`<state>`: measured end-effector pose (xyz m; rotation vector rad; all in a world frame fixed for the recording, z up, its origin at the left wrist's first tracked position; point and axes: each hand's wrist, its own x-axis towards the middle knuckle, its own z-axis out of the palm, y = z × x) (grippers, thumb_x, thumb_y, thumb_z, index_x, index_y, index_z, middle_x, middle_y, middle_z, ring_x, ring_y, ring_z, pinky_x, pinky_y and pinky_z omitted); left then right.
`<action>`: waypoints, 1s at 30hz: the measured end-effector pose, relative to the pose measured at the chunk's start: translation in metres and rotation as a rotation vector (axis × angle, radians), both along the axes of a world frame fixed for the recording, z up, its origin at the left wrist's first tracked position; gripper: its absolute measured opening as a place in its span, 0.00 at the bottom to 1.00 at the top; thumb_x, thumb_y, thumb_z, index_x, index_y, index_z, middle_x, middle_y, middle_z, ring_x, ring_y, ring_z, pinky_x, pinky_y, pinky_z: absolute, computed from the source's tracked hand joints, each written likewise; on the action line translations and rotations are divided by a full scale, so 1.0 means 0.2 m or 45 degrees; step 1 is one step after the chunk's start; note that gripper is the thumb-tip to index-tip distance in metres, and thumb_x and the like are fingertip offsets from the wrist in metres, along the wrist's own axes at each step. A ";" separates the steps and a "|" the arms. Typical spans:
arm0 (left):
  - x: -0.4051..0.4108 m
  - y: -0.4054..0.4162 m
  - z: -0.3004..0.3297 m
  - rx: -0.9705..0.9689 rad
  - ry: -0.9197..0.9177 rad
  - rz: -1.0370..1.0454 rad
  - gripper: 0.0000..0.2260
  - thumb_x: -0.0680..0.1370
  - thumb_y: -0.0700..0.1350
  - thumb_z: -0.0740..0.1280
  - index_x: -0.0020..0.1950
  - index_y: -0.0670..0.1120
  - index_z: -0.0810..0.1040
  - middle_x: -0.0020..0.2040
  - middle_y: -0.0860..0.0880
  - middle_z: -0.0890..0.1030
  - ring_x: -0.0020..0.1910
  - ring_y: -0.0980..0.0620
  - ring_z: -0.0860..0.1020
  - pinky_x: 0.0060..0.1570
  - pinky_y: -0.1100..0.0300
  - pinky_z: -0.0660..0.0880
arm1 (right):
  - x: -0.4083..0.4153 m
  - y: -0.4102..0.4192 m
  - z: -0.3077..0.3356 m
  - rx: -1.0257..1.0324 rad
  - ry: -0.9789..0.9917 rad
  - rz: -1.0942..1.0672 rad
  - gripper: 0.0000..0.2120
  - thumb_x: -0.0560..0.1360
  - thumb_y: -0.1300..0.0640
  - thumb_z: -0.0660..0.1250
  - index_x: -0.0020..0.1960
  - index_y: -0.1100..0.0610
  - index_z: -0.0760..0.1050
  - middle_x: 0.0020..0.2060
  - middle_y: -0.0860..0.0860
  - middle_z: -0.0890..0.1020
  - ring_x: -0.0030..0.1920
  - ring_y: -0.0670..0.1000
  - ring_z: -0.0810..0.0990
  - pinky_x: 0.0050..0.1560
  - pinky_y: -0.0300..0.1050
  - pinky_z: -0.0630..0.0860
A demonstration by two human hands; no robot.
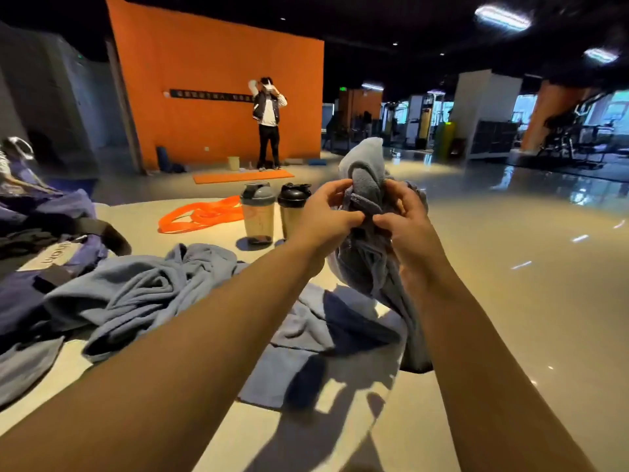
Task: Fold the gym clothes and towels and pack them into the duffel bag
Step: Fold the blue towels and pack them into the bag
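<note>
A grey-blue towel (369, 185) is held up above the far right part of the desk (357, 434), bunched into a rough upright bundle: its long axis runs close to vertical, the rounded top pointing up and slightly away, the loose tail hanging down to the desk edge. The left hand (326, 216) and the right hand (405, 221) meet at its middle, fingers (340, 187) of both curled in and pinching a hem or seam of the cloth between thumb and forefinger. How the towel is folded inside the bundle cannot be made out, and its lower end is hidden behind the right forearm.

Below it lie a flat blue towel (282, 379) and a crumpled grey-blue garment (143, 287), partly covered by the left forearm. Left of these sits an open purple duffel bag (51, 267), cut off by the frame edge, with a pale label whose lettering is too blurred to read. Farther back stand two shaker bottles (257, 212) side by side, and an orange resistance band (204, 214) just left of them.

Beyond the desk a person (269, 120) stands before an orange wall (218, 97) carrying a dark strip of illegible writing.
</note>
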<state>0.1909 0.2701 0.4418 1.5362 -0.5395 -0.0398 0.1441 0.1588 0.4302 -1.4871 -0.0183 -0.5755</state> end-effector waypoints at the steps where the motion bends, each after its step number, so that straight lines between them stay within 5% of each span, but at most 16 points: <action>1: 0.05 0.11 0.03 -0.013 -0.017 0.042 0.26 0.74 0.29 0.65 0.71 0.45 0.69 0.62 0.45 0.77 0.59 0.47 0.77 0.48 0.58 0.78 | 0.06 0.10 0.04 -0.023 0.001 0.057 0.27 0.76 0.72 0.56 0.70 0.52 0.67 0.55 0.49 0.76 0.53 0.47 0.77 0.46 0.38 0.80; 6: 0.28 0.56 0.12 -0.100 -0.039 0.227 0.27 0.74 0.28 0.65 0.72 0.43 0.68 0.63 0.44 0.77 0.56 0.47 0.78 0.42 0.60 0.79 | 0.37 0.53 0.17 -0.064 -0.002 0.245 0.25 0.75 0.74 0.56 0.68 0.56 0.67 0.48 0.48 0.76 0.46 0.46 0.78 0.38 0.36 0.79; 10: 0.46 0.87 0.09 -0.069 0.027 0.263 0.29 0.75 0.31 0.67 0.74 0.44 0.64 0.66 0.45 0.75 0.60 0.46 0.76 0.56 0.50 0.77 | 0.59 0.80 0.18 -0.158 0.058 0.345 0.24 0.75 0.73 0.57 0.67 0.56 0.68 0.54 0.52 0.76 0.43 0.46 0.77 0.32 0.32 0.74; 13: 0.55 1.10 -0.05 0.356 0.002 0.373 0.30 0.75 0.39 0.70 0.75 0.48 0.63 0.70 0.47 0.72 0.64 0.47 0.73 0.64 0.50 0.72 | 0.70 0.89 0.08 -0.349 0.254 0.434 0.24 0.75 0.72 0.58 0.69 0.55 0.68 0.56 0.53 0.75 0.42 0.46 0.75 0.30 0.31 0.71; 16: 0.51 1.28 -0.29 0.986 -0.197 0.497 0.31 0.77 0.50 0.68 0.77 0.52 0.58 0.72 0.48 0.69 0.67 0.47 0.71 0.64 0.53 0.69 | 0.71 0.84 -0.07 -0.710 0.329 0.316 0.24 0.77 0.65 0.62 0.70 0.51 0.66 0.58 0.50 0.74 0.51 0.46 0.74 0.44 0.35 0.72; 19: 0.41 1.37 -0.58 1.182 -0.305 0.422 0.35 0.74 0.68 0.60 0.77 0.58 0.55 0.75 0.53 0.61 0.72 0.49 0.64 0.69 0.50 0.64 | 0.55 0.72 -0.27 -1.058 0.311 0.132 0.22 0.78 0.49 0.64 0.70 0.47 0.66 0.62 0.44 0.73 0.60 0.45 0.72 0.61 0.42 0.70; 22: 0.33 1.39 -0.80 1.067 -0.428 0.493 0.39 0.69 0.77 0.49 0.75 0.59 0.60 0.76 0.55 0.59 0.74 0.52 0.59 0.71 0.52 0.60 | 0.30 0.65 -0.49 -1.244 0.467 0.162 0.33 0.70 0.30 0.60 0.71 0.39 0.60 0.70 0.39 0.64 0.69 0.43 0.65 0.68 0.47 0.66; 25: 0.32 1.39 -0.84 0.856 -0.490 0.565 0.33 0.72 0.69 0.58 0.73 0.54 0.66 0.74 0.55 0.65 0.73 0.56 0.62 0.69 0.58 0.62 | 0.18 0.62 -0.69 -1.543 0.552 0.067 0.43 0.63 0.19 0.47 0.74 0.36 0.48 0.75 0.41 0.52 0.75 0.46 0.53 0.74 0.54 0.57; 30: 0.32 1.39 -0.84 0.805 -0.533 0.571 0.27 0.75 0.61 0.57 0.72 0.52 0.69 0.72 0.53 0.68 0.69 0.59 0.64 0.66 0.62 0.63 | 0.31 0.54 -0.80 -1.599 0.462 -0.068 0.37 0.68 0.25 0.43 0.74 0.37 0.50 0.75 0.45 0.57 0.75 0.49 0.55 0.72 0.58 0.56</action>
